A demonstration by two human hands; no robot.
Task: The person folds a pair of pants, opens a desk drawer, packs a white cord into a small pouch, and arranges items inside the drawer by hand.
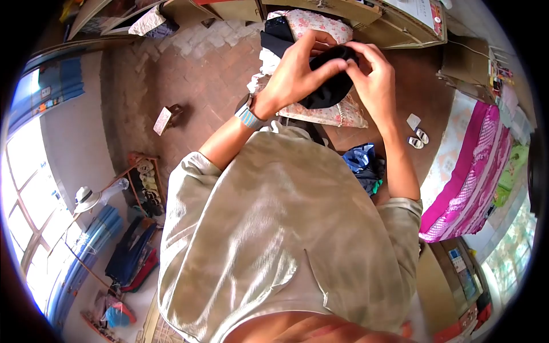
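Both my hands are raised in front of me on a black piece of cloth point(330, 91), whose exact kind I cannot make out. My left hand point(298, 71), with a watch on its wrist, pinches the upper edge between thumb and fingers. From the other side, my right hand point(373, 77) grips the same edge, its thumb close to the left thumb. The cloth hangs bunched below the fingers. Beneath it lies floral fabric point(349, 116), with another floral piece point(317, 24) beyond. Dark clothing point(277, 35) and white cloth point(269, 60) lie left of my hands.
Blue and dark clothes point(360, 159) lie by my right arm. A small stool point(164, 120) stands on the brick floor at left, and white shoes point(419, 139) sit at right. A bed with a magenta cover point(463, 171) is beyond them. Wooden furniture point(412, 28) lines the far side.
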